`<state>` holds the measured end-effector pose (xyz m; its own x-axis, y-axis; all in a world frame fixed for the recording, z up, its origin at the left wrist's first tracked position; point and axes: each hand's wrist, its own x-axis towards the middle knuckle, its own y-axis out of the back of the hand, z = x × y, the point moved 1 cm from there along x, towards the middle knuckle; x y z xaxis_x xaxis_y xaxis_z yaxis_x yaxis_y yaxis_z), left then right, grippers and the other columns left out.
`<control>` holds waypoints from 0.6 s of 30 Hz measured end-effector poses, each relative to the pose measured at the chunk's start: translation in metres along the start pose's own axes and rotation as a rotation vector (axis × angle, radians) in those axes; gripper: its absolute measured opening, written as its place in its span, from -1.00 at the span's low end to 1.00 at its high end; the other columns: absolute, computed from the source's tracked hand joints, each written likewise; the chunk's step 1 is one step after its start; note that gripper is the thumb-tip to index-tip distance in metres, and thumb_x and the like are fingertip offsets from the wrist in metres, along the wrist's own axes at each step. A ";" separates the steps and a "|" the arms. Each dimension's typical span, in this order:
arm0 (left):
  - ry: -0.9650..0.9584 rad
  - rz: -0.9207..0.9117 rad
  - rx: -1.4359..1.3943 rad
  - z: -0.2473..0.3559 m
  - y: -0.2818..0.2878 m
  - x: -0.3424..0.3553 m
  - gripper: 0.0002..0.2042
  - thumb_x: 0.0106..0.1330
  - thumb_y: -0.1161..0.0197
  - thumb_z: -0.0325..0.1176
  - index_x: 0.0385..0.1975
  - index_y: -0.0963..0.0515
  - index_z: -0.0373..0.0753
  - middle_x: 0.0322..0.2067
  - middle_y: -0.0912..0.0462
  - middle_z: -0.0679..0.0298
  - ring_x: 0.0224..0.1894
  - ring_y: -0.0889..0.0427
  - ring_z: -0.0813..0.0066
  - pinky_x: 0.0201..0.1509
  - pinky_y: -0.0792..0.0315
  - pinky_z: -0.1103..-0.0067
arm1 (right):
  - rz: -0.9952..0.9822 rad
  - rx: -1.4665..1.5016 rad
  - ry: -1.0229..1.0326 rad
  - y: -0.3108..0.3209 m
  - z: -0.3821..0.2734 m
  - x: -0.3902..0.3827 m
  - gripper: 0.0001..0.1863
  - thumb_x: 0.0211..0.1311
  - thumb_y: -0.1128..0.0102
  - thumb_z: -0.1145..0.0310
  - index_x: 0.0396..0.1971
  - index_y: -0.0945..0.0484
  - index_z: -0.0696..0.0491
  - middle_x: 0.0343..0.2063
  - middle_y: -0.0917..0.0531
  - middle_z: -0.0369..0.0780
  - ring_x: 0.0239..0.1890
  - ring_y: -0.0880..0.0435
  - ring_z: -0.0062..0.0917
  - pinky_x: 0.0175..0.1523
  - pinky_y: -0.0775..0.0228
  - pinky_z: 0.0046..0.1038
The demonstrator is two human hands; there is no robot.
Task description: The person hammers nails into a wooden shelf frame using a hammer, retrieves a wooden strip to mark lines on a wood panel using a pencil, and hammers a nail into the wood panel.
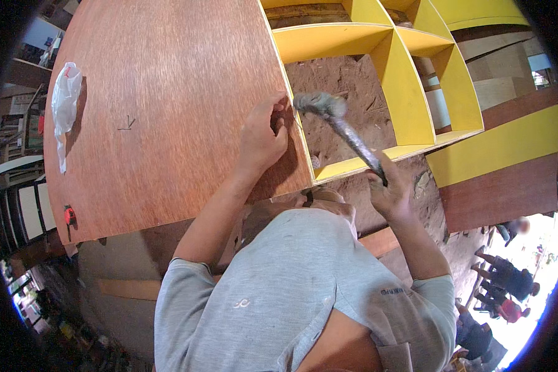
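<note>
Reddish-brown wood panel (167, 155) beside a yellow frame (409, 93), one hammer (353, 137) at their shared edge

Light grey knit covers the person's torso, a finely flecked shirt (273, 266) bearing one small white emblem (242, 303) and a short line of dark lettering (392, 291). Two bare forearms reach out from its sleeves.

The right hand (392, 192) is wrapped around the lower end of the hammer's handle. The handle slants up and left across the frame's largest opening; it looks worn and greyish, and the head is blurred, just beside the panel's edge. I cannot tell whether it touches.

The left hand (263, 136) rests at that edge near the hammer head, thumb and fingers bent toward each other with a narrow gap; whether something small is held there, I cannot tell.

Broad and grained, the panel carries one dark arrow-like mark (127, 124), one red-and-black tool (69, 215) near its lower left corner, and one crumpled, translucent white plastic bag (66, 99) with a little red print.

Four roughly rectangular openings show in the frame, with brown earth (347, 80) through the largest. Farther right lie a yellow-and-brown board (496, 155) and, in bright light, several people (508, 273), too small to count surely.
</note>
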<state>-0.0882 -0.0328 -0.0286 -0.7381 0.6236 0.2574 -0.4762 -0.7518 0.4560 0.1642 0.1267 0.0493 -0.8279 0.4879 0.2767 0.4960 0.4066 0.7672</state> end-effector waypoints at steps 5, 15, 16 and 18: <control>0.016 -0.021 -0.018 -0.004 -0.001 0.002 -0.47 0.22 -0.24 -0.67 0.25 -0.55 -0.26 -0.01 -0.73 0.04 0.06 -0.74 0.07 0.19 -0.60 0.28 | -0.351 -0.211 -0.247 -0.003 0.000 0.009 -0.50 0.41 -0.37 0.19 0.31 -0.59 -0.12 -0.19 -0.79 0.00 -0.18 -0.82 -0.03 -0.10 -0.67 -0.13; -0.018 0.012 -0.046 -0.012 -0.007 -0.002 -0.48 0.25 -0.23 -0.62 0.27 -0.55 -0.25 -0.05 -0.74 -0.01 0.03 -0.75 0.05 0.16 -0.61 0.26 | -0.400 -0.222 -0.247 -0.012 0.004 0.001 -0.53 0.35 -0.44 0.42 0.25 -0.63 0.08 -0.18 -0.80 0.01 -0.14 -0.85 -0.15 -0.04 -0.65 -0.26; -0.032 0.025 -0.044 -0.012 -0.007 -0.002 -0.48 0.25 -0.23 -0.62 0.27 -0.55 -0.24 -0.05 -0.74 0.00 0.02 -0.75 0.06 0.15 -0.61 0.26 | -0.297 -0.110 -0.210 -0.009 0.000 0.000 -0.54 0.37 -0.43 0.40 0.24 -0.63 0.11 -0.18 -0.80 0.01 -0.14 -0.85 -0.17 -0.03 -0.65 -0.29; -0.013 0.033 -0.055 -0.010 -0.006 -0.002 -0.52 0.25 -0.24 -0.62 0.22 -0.58 -0.24 -0.07 -0.74 0.01 0.02 -0.75 0.07 0.13 -0.61 0.26 | -0.193 0.002 -0.175 -0.006 -0.001 -0.004 -0.55 0.39 -0.43 0.39 0.23 -0.63 0.13 -0.18 -0.80 0.00 -0.15 -0.85 -0.19 -0.02 -0.65 -0.31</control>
<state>-0.0885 -0.0313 -0.0403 -0.7477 0.6007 0.2831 -0.4773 -0.7825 0.3998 0.1643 0.1209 0.0440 -0.8492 0.5276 0.0206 0.3340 0.5065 0.7949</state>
